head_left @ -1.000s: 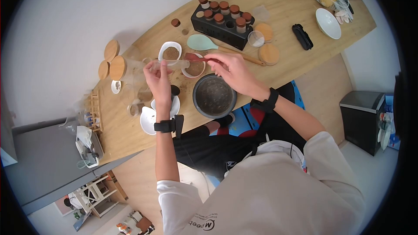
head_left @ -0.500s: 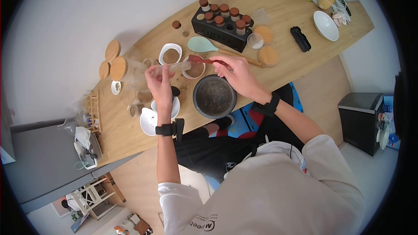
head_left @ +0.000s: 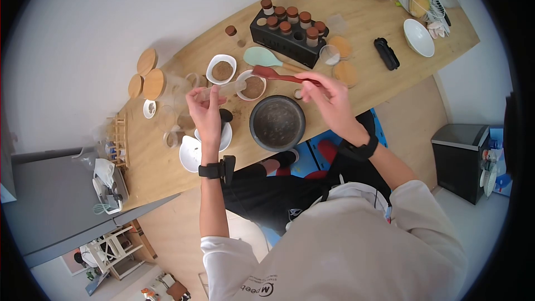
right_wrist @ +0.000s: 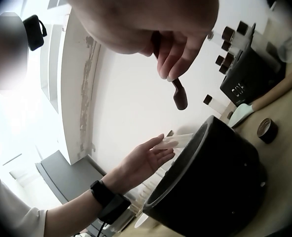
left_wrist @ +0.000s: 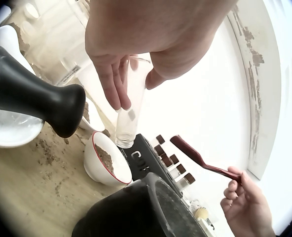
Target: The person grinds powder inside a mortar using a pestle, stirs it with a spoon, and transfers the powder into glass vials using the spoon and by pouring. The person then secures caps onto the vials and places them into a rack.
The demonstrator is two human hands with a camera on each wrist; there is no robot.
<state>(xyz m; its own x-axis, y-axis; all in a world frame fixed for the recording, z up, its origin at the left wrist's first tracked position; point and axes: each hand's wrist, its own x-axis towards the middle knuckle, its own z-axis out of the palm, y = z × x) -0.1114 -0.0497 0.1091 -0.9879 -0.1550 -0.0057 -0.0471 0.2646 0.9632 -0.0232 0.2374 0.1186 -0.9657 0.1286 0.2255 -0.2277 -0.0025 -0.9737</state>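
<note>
My left hand (head_left: pixel 205 112) pinches a clear glass vial (left_wrist: pixel 130 111), tilted with its open mouth toward the right. The vial hangs over a red-rimmed white bowl (left_wrist: pixel 97 165) of brown powder. My right hand (head_left: pixel 333 103) grips the thin handle of a small dark red scoop (head_left: pixel 270 73), whose head is above the same bowl, a little beyond the vial's mouth. A dark stone mortar (head_left: pixel 277 123) stands in front of the bowl, with residue inside. The black pestle (left_wrist: pixel 37 96) lies across a white dish near my left hand.
A black rack (head_left: pixel 287 39) of brown-capped vials stands behind, next to a mint spatula (head_left: pixel 259 56). Another white bowl (head_left: pixel 221 69) holds brown powder. Glass jars and wooden lids (head_left: pixel 154 84) crowd the left. A loose cap (right_wrist: pixel 268 130) lies near the mortar; powder is scattered on the table.
My right hand has moved right, drawing the scoop up and away from the vial's mouth, and a loose cap shows beside the mortar. The left hand still holds the vial in nearly the same place.
</note>
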